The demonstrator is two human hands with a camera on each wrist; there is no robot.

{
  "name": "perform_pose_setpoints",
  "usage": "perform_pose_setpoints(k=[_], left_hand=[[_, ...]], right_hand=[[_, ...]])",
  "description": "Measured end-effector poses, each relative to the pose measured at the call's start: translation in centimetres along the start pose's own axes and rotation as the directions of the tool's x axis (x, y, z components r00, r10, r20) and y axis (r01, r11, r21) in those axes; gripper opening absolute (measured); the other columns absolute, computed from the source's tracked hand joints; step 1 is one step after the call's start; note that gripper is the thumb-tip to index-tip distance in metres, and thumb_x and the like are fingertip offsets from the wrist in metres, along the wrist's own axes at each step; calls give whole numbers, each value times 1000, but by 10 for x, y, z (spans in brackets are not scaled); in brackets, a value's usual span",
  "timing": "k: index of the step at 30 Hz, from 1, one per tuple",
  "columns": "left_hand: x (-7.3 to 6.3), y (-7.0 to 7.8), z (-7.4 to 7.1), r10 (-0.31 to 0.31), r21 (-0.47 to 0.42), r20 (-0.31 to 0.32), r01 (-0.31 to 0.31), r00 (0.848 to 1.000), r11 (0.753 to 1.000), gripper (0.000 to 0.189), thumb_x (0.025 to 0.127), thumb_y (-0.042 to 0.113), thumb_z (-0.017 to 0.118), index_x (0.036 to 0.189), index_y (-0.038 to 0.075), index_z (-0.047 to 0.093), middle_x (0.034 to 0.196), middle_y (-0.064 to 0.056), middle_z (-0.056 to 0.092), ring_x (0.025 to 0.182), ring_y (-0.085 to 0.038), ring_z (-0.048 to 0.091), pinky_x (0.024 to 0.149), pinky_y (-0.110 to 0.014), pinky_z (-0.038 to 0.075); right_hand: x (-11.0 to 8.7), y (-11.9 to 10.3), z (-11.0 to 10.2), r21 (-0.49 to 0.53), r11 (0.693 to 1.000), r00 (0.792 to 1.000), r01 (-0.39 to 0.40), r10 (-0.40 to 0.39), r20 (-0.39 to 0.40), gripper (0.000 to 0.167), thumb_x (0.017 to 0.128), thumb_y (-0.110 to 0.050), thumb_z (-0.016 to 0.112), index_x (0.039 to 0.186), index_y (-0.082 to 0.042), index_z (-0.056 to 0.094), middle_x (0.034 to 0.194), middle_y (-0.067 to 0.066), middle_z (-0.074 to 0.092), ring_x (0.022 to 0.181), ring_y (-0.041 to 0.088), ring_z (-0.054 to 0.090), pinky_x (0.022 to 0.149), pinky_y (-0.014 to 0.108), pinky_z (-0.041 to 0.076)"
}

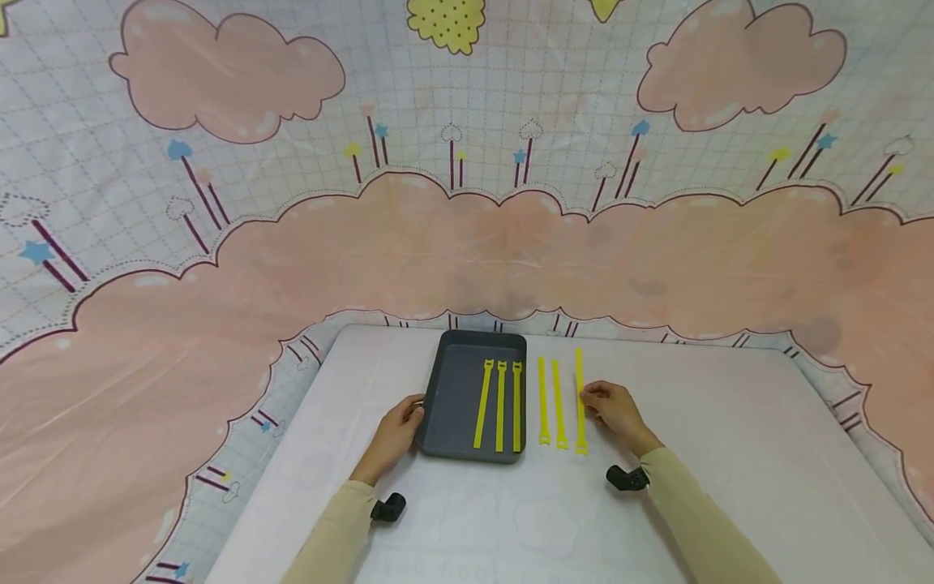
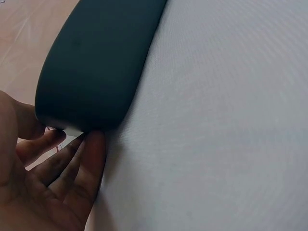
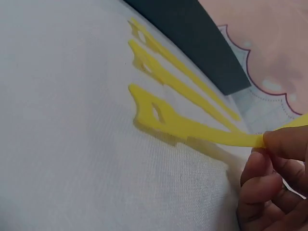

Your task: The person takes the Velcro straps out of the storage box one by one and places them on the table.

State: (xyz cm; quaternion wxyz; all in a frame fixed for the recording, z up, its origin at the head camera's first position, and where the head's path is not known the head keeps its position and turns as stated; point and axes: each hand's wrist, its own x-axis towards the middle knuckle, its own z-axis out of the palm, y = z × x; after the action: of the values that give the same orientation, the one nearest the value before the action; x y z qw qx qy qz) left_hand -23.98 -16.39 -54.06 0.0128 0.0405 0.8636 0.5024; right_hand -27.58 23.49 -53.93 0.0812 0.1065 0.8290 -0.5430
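A dark grey rectangular tray [image 1: 447,397] lies on the table. My left hand [image 1: 397,430] holds its near left edge, thumb at the rim and fingers against the outer wall in the left wrist view [image 2: 57,178]. Inside the tray, three yellow cable ties [image 1: 500,405] lie side by side, slotted heads at the far end. Right of the tray are two more yellow ties [image 1: 543,405], heads toward me. My right hand [image 1: 616,410] pinches a third tie [image 1: 580,414] there between thumb and fingers. In the right wrist view its slotted head [image 3: 151,113] lies close over the table.
The white table [image 1: 452,519] reaches past both arms. A patterned cloth [image 1: 467,251] with pink clouds hangs behind it and along the sides. Black wrist devices [image 1: 627,478] are worn at both sleeves.
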Motion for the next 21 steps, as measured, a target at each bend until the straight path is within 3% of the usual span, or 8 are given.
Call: perform_pose_setpoints(k=[10, 17, 21], left_hand=[[0, 0, -1, 4, 5, 3, -4, 1000, 1000, 37, 104, 16, 49, 139, 5, 53, 129, -20, 64, 122, -35, 60, 99, -49, 48], [-2, -1, -2, 76, 46, -5, -75, 997, 996, 37, 104, 18, 47, 136, 1, 54, 126, -24, 64, 117, -37, 62, 91, -46, 52], [-2, -1, -1, 22, 12, 1, -22, 1000, 1000, 37, 104, 17, 48, 138, 5, 54, 128, -20, 64, 120, -35, 61, 95, -48, 50]], right_hand=[[5, -1, -2, -99, 995, 1000, 11, -11, 7, 26, 96, -22, 62, 110, 0, 64, 73, 2, 59, 63, 13, 51, 52, 24, 41], [7, 0, 1, -125, 992, 1000, -1, -1, -13, 24, 95, -23, 63, 107, -2, 66, 73, 2, 60, 64, 14, 52, 53, 25, 41], [7, 2, 3, -139, 990, 999, 16, -20, -27, 23, 95, -22, 63, 107, -2, 66, 73, 2, 61, 63, 13, 53, 52, 25, 42]])
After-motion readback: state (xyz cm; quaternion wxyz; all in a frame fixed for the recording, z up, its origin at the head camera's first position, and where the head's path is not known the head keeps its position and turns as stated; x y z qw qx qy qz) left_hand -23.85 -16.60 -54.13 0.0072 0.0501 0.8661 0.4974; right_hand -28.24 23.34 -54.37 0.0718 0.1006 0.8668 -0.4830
